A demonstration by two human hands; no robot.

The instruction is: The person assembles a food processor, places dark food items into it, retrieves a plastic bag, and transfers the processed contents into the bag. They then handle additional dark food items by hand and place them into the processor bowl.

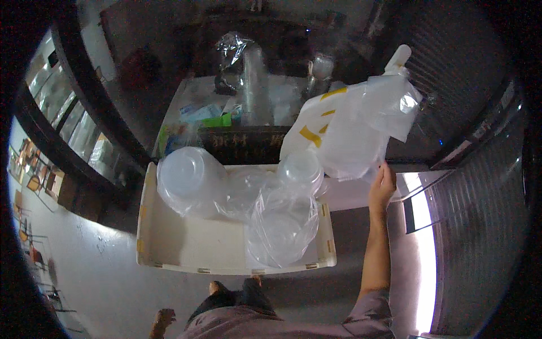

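My right hand point(382, 183) grips the lower right edge of a translucent plastic bag point(353, 135). Packed white sheets or bags with yellow marks show along its left side, and a white rolled end point(399, 57) juts out at the top. My left hand point(165, 316) hangs low at my left side, fingers curled, too dim to read clearly. Before me is a cream plastic crate point(203, 241). Inside it lie bagged stacks of clear plastic containers: a wide stack point(186, 173) at the left, a smaller one point(300, 169) at the back right, and a bagged bowl-like stack point(281, 233) in front.
Behind the crate, a surface point(175, 101) bears a tall stack of clear cups point(256, 84), crinkled clear film point(233, 46), a green packet point(218, 120) and other packages. A dark ribbed shutter point(474, 237) rises at the right. Chairs point(36, 184) stand far left.
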